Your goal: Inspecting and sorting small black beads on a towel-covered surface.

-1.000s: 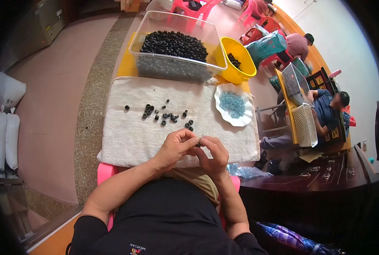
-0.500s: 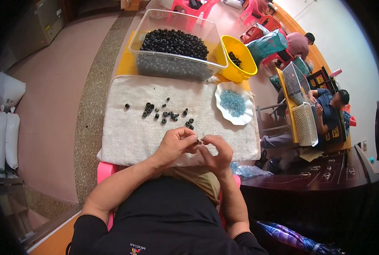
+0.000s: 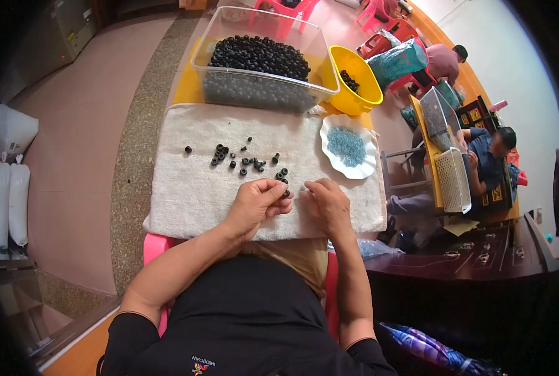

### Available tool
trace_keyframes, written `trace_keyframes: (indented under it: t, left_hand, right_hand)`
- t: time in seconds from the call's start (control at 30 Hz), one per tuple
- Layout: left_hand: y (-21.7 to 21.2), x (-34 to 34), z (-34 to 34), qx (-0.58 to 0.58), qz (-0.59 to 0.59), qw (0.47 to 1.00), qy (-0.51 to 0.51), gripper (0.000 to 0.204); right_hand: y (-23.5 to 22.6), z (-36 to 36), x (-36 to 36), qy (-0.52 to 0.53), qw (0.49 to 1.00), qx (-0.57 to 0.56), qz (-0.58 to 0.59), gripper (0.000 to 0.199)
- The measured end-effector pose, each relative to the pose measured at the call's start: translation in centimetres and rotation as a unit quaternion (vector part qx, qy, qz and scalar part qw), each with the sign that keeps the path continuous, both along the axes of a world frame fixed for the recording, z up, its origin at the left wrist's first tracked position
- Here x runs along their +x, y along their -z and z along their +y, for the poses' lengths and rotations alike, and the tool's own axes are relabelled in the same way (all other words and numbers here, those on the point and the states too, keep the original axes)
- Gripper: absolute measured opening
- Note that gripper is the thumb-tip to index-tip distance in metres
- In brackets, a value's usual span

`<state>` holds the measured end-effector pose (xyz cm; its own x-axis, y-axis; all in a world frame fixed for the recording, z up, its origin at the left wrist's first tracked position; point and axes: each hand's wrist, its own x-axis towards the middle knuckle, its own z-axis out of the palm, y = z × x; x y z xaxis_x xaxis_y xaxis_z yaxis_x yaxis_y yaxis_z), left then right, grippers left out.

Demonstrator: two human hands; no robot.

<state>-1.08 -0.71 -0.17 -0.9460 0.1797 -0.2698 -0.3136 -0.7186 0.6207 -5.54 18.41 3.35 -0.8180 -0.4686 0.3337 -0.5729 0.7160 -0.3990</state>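
One small black ring [image 3: 286, 193] is pinched in the fingers of the left hand [image 3: 258, 203], at the near edge of the white towel [image 3: 191, 188]; the right hand's [image 3: 327, 202] fingers are closed narrowly, on what cannot be told. Light, stiff and prone to roll, such rings are judged best gripped across the rim. Beyond the towel a clear tub [image 3: 260, 94] of black rings is seen, a yellow bowl [image 3: 354, 94] to its right.

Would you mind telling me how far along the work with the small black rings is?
Done: no finished pile is visible. In hand: left hand pinches a black ring, right hand close beside it. Left: loose rings on the towel, plus a heaped clear bin.
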Motion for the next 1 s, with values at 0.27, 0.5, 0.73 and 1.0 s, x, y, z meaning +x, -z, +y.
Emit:
trace_keyframes:
  t: [0.27,0.5,0.73,1.0]
  left_hand:
    - [-0.2,0.2,0.2,-0.009,-0.01,1.0,0.003,0.017]
    - [-0.3,0.3,0.3,-0.031,0.012,0.999,0.017,0.015]
    - [-0.2,0.5,0.4,-0.051,0.029,0.997,0.052,0.016]
    - [-0.4,0.7,0.5,-0.042,0.05,0.992,0.112,0.016]
  right_hand:
    - [0.5,-0.3,-0.4,-0.031,0.998,0.059,-0.007,0.012]
    - [1.1,0.7,-0.2,-0.017,0.986,-0.154,-0.057,0.019]
    - [2.3,1.6,0.3,-0.01,0.939,-0.256,-0.232,0.012]
    - [0.8,1.1,0.7,-0.079,0.806,-0.383,-0.443,0.009]
